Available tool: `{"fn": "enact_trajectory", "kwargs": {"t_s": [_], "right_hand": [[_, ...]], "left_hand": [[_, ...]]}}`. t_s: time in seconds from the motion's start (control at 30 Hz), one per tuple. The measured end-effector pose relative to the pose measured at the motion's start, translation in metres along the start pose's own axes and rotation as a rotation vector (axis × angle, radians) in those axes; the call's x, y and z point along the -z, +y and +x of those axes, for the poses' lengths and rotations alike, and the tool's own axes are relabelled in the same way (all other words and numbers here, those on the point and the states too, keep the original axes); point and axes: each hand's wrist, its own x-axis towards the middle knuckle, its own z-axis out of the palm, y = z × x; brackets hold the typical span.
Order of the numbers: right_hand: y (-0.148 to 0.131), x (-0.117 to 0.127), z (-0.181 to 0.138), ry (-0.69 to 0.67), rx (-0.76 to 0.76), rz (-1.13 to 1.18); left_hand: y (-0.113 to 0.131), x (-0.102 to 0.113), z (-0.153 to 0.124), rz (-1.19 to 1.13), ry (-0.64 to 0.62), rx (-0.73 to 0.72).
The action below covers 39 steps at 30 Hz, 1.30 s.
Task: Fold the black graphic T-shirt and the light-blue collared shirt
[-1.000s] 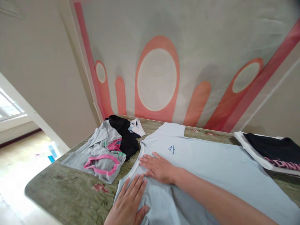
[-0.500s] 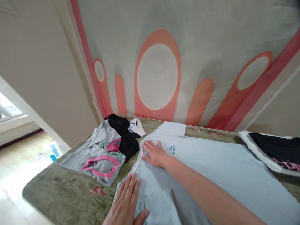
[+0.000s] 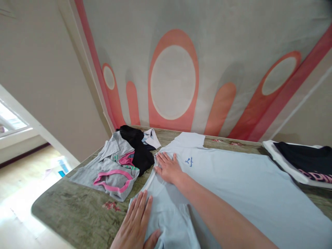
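So the light-blue T-shirt lies flat on the green bench, right under both hands' fingers. Long axis goes left to right — collar end at the hands, body stretching off to the right. Left hand is palm-down on the near shoulder, fingers pretty much together, thumb out. Right hand is flat by the collar, fingers a bit apart — it's the closer one to the small chest logo. Neither's gripping anything. Grey pink-trimmed top sits just left, folded black top far right.
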Motion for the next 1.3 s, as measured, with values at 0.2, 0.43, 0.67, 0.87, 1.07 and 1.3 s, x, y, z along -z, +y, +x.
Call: {"fn": "enact_trajectory", "kwargs": {"t_s": [0.2,0.43,0.67,0.87,1.07,1.3], "right_hand": [[0.01,0.017,-0.003,0.01,0.027,0.088],[0.073,0.046,-0.061,-0.017,-0.026,-0.027],[0.127,0.062,-0.138,0.023,-0.116,-0.138],[0.143,0.066,-0.168,-0.001,-0.179,-0.154],[0.187,0.074,-0.193,0.032,-0.382,-0.23],[0.168,0.068,-0.137,0.022,-0.366,-0.193]], "left_hand": [[-0.003,0.011,-0.016,-0.061,-0.052,0.017],[-0.02,0.021,-0.019,-0.215,-0.124,0.067],[-0.039,0.016,0.104,-0.569,-0.267,0.051],[0.006,-0.066,0.218,-0.517,-0.412,-0.042],[-0.016,-0.105,0.226,-0.451,-0.376,0.054],[0.005,-0.111,0.27,-0.447,-0.402,0.028]]}}
